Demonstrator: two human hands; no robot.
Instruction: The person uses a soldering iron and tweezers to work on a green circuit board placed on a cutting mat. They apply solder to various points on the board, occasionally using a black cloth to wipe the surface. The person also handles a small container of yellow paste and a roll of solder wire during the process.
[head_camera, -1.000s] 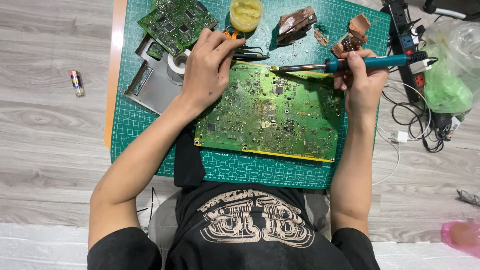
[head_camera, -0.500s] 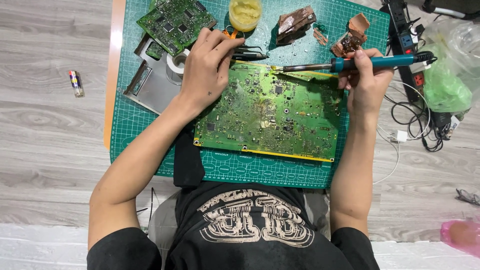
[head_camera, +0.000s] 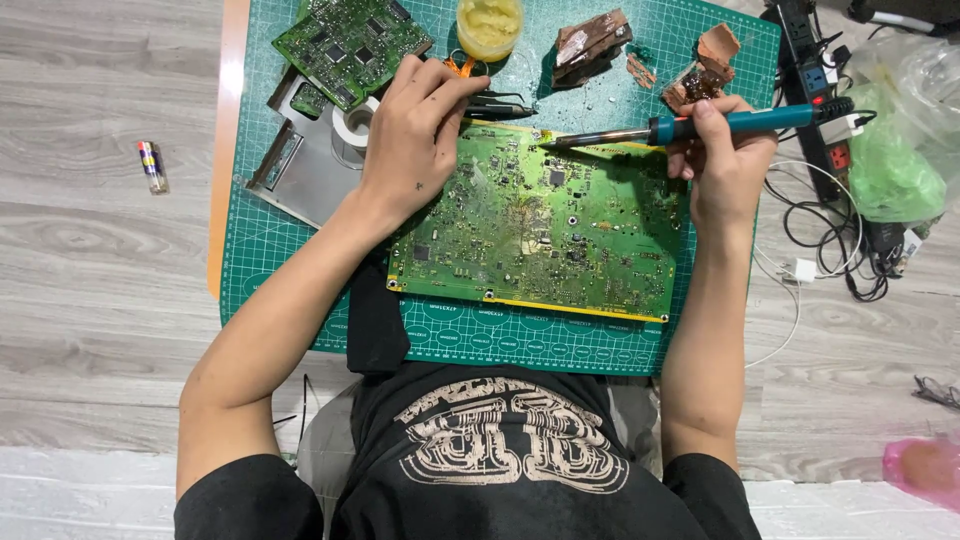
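A wide grey wooden floor (head_camera: 90, 250) surrounds a green cutting mat (head_camera: 300, 260), whose left and front margins lie bare while its far edge is crowded. On the mat's middle lies a large green circuit board (head_camera: 540, 225), its front edge running parallel to the mat's near edge with a strip of free mat between them. The left hand (head_camera: 415, 140) rests at the board's far left corner, fingers curled down onto black tweezers (head_camera: 500, 103) that lie just past the board's edge. The right hand (head_camera: 725, 165) is closed round the blue handle of a soldering iron (head_camera: 690, 127), whose tip touches the board's far edge. Behind the left hand sit a metal plate (head_camera: 300, 165), a second smaller circuit board (head_camera: 350, 40) and a tape roll (head_camera: 352, 127). A jar of yellow paste (head_camera: 488, 22) and brown scraps (head_camera: 590, 42) line the far edge. To the right, a power strip (head_camera: 815, 90), tangled cables (head_camera: 850, 250) and a plastic bag (head_camera: 905, 140) hem in the right hand. A small lighter (head_camera: 152, 166) lies well apart on the left.
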